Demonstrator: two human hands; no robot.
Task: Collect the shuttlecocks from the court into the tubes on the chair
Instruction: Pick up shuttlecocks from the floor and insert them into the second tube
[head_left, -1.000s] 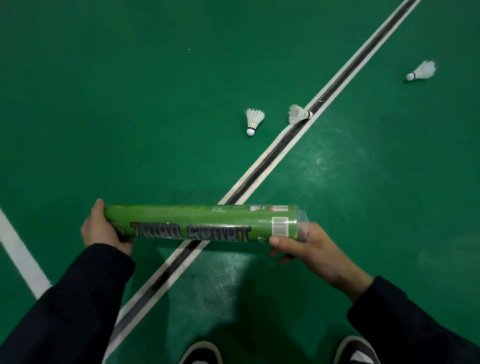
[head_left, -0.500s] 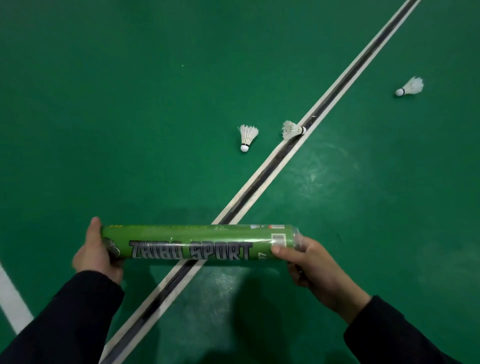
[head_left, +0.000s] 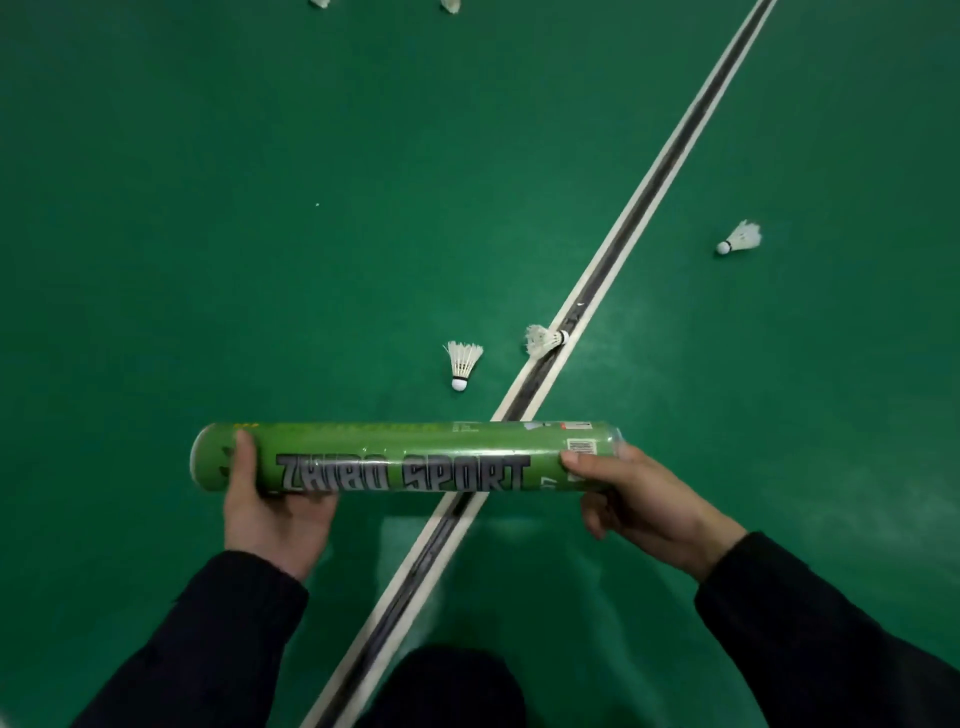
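Long green cardboard shuttlecock tube (head_left: 405, 457), "ZHIBO SPORT" lettering, held level above court, across body. Left hand (head_left: 270, 512) wraps capped end, thumb over top; right hand (head_left: 639, 506) pinches other end by barcode label. Contents not visible.

Just beyond grip: white feather shuttlecock (head_left: 462, 364) on green floor; second (head_left: 544, 340) on pale court line (head_left: 649, 192). Third (head_left: 740, 240) further out beyond right hand. Two more at far edge.

Judgement: collection largely unfinished; chair not in view.

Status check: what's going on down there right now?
Left hand and right hand grip green tube. Nearest shuttlecock on floor ahead. Nothing blocking.
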